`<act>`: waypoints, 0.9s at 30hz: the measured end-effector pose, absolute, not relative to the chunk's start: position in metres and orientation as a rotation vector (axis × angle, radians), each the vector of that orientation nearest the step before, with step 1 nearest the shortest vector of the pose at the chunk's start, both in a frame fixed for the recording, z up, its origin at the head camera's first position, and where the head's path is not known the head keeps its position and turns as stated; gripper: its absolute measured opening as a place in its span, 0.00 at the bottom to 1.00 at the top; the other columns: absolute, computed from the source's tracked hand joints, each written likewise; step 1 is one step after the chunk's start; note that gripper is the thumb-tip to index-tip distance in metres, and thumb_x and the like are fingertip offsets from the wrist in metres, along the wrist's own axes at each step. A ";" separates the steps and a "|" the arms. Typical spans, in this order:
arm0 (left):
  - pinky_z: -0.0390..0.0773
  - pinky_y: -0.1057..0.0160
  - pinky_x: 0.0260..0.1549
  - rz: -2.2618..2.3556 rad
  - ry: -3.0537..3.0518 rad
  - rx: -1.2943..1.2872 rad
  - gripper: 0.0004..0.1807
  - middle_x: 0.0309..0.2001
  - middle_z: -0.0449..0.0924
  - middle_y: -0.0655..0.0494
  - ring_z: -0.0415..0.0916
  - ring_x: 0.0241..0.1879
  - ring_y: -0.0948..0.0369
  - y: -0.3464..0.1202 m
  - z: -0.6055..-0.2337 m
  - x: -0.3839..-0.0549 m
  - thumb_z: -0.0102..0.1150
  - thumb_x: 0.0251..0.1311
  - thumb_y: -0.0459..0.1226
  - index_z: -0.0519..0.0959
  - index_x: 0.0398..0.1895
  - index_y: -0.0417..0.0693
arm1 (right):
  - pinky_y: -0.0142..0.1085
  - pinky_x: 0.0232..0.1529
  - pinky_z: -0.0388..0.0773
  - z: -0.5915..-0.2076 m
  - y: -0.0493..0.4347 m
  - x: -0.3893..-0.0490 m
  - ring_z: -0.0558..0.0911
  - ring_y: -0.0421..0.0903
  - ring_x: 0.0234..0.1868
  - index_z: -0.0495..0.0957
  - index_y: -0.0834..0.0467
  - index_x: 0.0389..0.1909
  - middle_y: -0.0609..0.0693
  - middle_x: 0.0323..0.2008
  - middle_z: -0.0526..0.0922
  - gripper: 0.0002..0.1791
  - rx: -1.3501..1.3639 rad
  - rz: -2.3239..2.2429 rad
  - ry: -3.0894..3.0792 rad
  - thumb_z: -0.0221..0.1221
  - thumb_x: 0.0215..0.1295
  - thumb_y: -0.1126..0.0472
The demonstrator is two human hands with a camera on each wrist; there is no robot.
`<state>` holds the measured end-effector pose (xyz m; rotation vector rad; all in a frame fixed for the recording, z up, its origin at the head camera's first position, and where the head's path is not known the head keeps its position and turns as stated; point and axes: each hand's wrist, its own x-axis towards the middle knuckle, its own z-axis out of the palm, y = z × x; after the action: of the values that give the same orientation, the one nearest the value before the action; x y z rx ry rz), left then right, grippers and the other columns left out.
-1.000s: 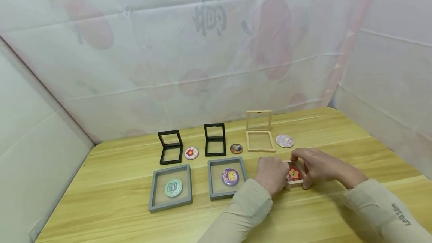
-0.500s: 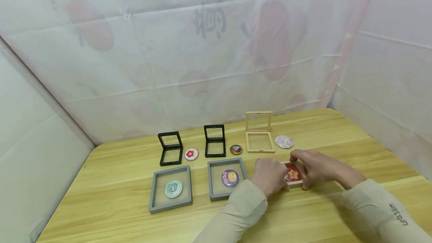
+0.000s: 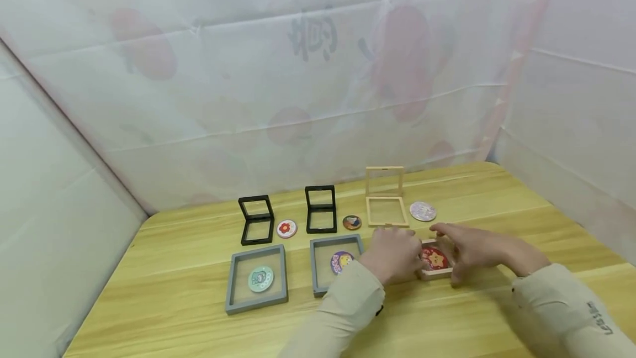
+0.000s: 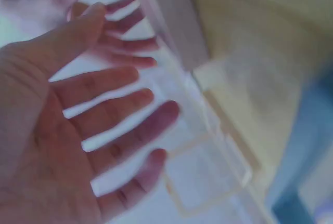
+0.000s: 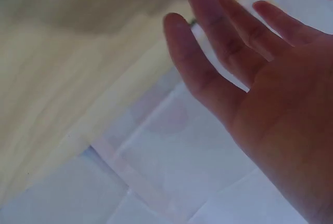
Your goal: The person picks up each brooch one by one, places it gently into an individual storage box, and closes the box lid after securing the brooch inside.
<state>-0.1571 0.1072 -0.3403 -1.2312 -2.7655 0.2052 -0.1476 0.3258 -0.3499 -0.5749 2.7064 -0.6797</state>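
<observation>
A small light-wood display frame [image 3: 437, 274] lies on the table between the two hands, a red badge [image 3: 435, 258] with a smiling star inside it. My left hand [image 3: 392, 254] is at the frame's left side. In the left wrist view its fingers [image 4: 112, 107] are extended and spread, with the frame's pinkish edge [image 4: 174, 21] beyond them. On the other side, my right hand [image 3: 474, 248] arches beside the right edge, thumb near the front corner. Its fingers [image 5: 223, 42] look fairly straight and apart in the right wrist view. Neither hand grips anything.
Two grey frames hold a green badge [image 3: 260, 279] and a purple badge [image 3: 341, 262]. Behind them stand two opened black frames [image 3: 256, 221] [image 3: 321, 209] and an opened wooden frame [image 3: 387, 199]. A flower badge [image 3: 286, 228], a dark badge [image 3: 351, 222] and a lilac badge [image 3: 423, 211] lie beside them.
My left hand has drawn slightly left from the wooden frame, and the right hand's fingers have loosened at its right edge. More of the star badge shows. The head view has shifted a little.
</observation>
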 end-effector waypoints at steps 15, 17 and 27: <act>0.79 0.60 0.48 0.011 -2.597 -1.357 0.16 0.45 0.87 0.67 0.80 0.41 0.64 0.047 -0.331 -0.180 0.60 0.70 0.53 0.88 0.49 0.57 | 0.43 0.37 0.81 -0.336 0.315 -0.168 0.83 0.51 0.39 0.74 0.72 0.58 0.67 0.52 0.80 0.30 -0.764 -0.721 2.847 0.68 0.65 0.54; 0.80 0.58 0.48 -0.014 -2.602 -1.330 0.17 0.44 0.87 0.66 0.81 0.42 0.63 0.037 -0.331 -0.183 0.60 0.70 0.53 0.88 0.50 0.56 | 0.44 0.38 0.81 -0.334 0.311 -0.171 0.83 0.50 0.39 0.75 0.72 0.56 0.66 0.52 0.81 0.28 -0.795 -0.720 2.865 0.68 0.66 0.54; 0.78 0.63 0.36 -0.020 -2.633 -1.262 0.11 0.31 0.84 0.69 0.80 0.33 0.66 0.006 -0.345 -0.188 0.64 0.67 0.52 0.89 0.36 0.59 | 0.37 0.37 0.81 -0.334 0.272 -0.183 0.82 0.44 0.38 0.81 0.67 0.49 0.59 0.46 0.84 0.19 -0.901 -0.822 2.864 0.65 0.69 0.55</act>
<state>-0.1875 0.0064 -0.3453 -1.2620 -2.6330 -0.0200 -0.1831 0.2721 -0.3337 -0.9014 2.8642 -0.8220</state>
